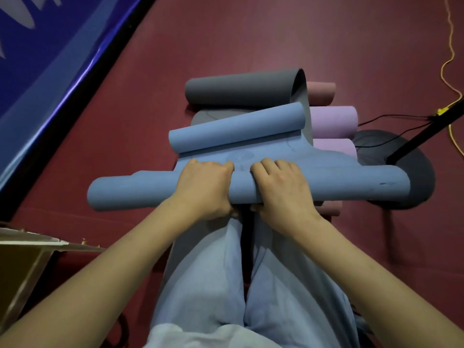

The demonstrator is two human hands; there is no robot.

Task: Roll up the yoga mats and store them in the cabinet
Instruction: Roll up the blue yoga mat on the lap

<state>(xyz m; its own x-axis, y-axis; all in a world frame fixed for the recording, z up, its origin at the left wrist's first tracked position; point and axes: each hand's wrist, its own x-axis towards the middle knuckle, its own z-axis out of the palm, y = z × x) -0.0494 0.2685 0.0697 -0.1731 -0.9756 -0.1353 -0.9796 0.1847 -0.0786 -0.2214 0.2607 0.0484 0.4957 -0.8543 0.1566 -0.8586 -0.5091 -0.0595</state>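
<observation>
Exercise or yoga studio: dark red padded floor [251,33], several rolled yoga mats [331,121] piled together, blue banner [50,59] along edge.

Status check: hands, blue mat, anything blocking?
Both hands, left and right, grip blue mat, half rolled. Far end curled back. Grey mat ahead.

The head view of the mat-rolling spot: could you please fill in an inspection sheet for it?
Surface: dark red floor.
Job's things: blue mat partly rolled, far end curled; grey mat behind it; purple rolls and a pink roll alongside.
Clutter: cardboard box at left.
Grippers: left hand and right hand grip the blue roll.
Cables: yellow cord, black cable.
Surroundings: blue banner, round stand base.
</observation>
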